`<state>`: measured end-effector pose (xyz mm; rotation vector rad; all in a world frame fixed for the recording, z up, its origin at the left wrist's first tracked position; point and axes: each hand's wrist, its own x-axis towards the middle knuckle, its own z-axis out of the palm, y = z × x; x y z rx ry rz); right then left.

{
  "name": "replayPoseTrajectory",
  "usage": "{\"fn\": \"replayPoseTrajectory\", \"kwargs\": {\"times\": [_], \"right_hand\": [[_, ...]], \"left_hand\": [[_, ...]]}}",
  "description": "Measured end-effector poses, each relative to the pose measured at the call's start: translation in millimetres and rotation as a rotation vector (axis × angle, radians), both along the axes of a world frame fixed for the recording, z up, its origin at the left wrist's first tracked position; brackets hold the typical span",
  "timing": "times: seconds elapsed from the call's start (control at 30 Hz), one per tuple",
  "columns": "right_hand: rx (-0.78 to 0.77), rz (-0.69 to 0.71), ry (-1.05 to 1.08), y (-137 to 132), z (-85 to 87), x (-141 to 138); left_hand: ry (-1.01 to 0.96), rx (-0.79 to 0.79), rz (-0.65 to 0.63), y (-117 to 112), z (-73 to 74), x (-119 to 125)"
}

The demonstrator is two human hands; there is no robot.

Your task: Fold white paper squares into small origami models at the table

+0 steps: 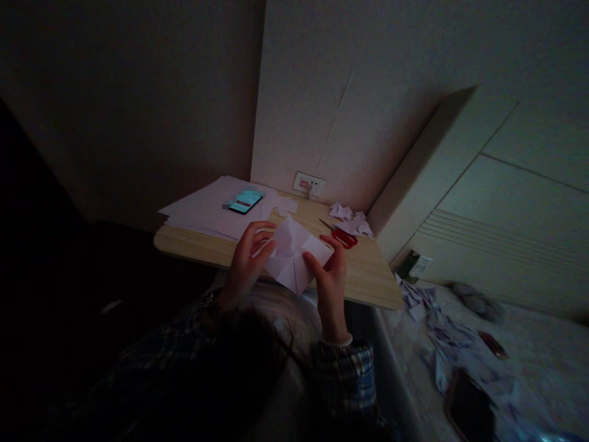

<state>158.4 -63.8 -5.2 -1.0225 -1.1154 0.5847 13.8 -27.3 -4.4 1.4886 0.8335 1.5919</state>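
Observation:
A partly folded white paper sheet (294, 255) is held above the near edge of a light wooden table (368, 270). My left hand (248, 261) grips its left side, fingers curled over the paper. My right hand (329, 276) pinches its right side between thumb and fingers. Both wrists show plaid sleeves; the right wrist carries a bead bracelet (337, 342). The room is dim.
Red-handled scissors (343, 236) lie on the table right of the hands. A phone (245, 203) rests on a stack of white sheets (207, 212). Folded paper pieces (352, 220) sit by the wall below a socket (308, 183). More scraps (442, 337) litter the bed at right.

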Motion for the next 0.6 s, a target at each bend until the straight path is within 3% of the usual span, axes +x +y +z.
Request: {"fn": "replayPoseTrajectory", "kwargs": {"times": [0.4,0.47,0.6], "right_hand": [[0.086,-0.132,0.127,2.9,-3.5,8.1],[0.083,-0.123,0.130,3.3,-4.4,7.5],[0.079,-0.081,0.084,1.4,-2.1,3.8]], "left_hand": [[0.386,0.190,-0.361,-0.7,-6.7,0.7],[0.380,0.166,-0.378,-4.0,-3.8,2.3],[0.366,0.103,-0.296,-3.8,-1.1,2.6]]}}
